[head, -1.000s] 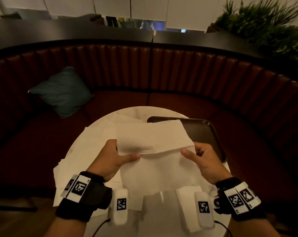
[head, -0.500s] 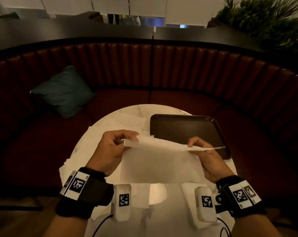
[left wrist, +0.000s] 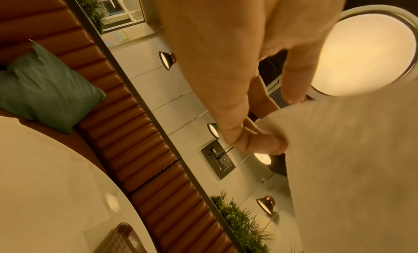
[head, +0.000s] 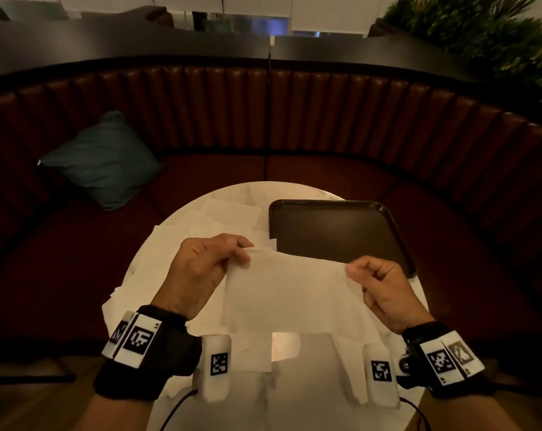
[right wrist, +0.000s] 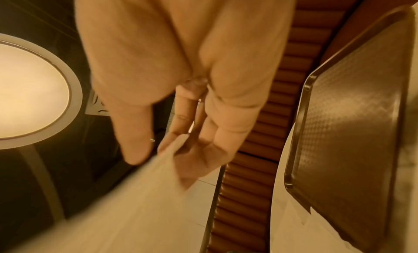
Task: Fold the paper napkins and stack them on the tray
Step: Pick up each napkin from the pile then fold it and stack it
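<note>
Above the round white table (head: 251, 194), the left hand (head: 201, 269) and right hand (head: 380, 290) each pinch a top corner of one paper napkin (head: 288, 293) between thumb and fingers, so it hangs lifted off the surface. More unfolded napkins (head: 182, 241) lie spread on the table's left part, just beside the dark tray (head: 338, 234). No writing is readable; only black-and-white square code markers (head: 139, 339) show on the wristbands.

Head view looks steeply down over the table (head: 263, 194); wrist views (close, angled upward) share its tray (head: 341, 234).
</note>
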The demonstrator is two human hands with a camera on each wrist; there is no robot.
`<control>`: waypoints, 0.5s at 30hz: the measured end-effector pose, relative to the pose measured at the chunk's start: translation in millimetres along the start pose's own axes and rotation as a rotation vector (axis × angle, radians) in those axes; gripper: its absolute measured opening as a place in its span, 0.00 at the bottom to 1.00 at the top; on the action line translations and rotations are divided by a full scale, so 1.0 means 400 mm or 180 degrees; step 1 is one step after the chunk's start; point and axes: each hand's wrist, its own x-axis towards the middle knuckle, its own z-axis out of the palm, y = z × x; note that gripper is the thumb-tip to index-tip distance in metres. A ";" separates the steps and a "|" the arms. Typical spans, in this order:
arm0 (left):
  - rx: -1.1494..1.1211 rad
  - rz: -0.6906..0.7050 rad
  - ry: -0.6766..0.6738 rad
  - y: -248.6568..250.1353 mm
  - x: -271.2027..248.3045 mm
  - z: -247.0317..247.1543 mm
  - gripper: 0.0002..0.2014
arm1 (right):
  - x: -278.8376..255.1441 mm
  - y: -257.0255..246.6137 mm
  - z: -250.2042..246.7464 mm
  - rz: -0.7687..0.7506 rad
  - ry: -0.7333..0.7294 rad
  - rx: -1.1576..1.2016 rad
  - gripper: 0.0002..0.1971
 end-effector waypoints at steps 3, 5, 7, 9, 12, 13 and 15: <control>0.0885 -0.0149 0.0112 -0.039 0.003 0.023 0.11 | -0.014 0.044 -0.051 0.0116 0.0070 -0.0461 0.18; 0.1001 -0.0299 0.0211 -0.072 0.004 0.046 0.12 | -0.029 0.072 -0.091 0.0267 0.0305 -0.0456 0.13; 0.1087 -0.0433 0.0322 -0.119 0.007 0.072 0.11 | -0.047 0.094 -0.128 0.0271 0.0767 -0.0602 0.05; 0.1271 -0.0660 0.0330 -0.164 0.011 0.095 0.10 | -0.059 0.127 -0.165 0.0375 0.1272 -0.0610 0.07; 0.1477 -0.1082 0.0173 -0.218 -0.008 0.110 0.09 | -0.077 0.207 -0.204 0.0690 0.1820 0.0099 0.08; 0.1582 -0.1193 0.0091 -0.236 -0.025 0.105 0.07 | -0.083 0.235 -0.208 0.0782 0.1984 0.0189 0.09; 0.1767 -0.1421 -0.0067 -0.271 -0.068 0.079 0.05 | -0.105 0.289 -0.205 0.0927 0.2213 0.0124 0.08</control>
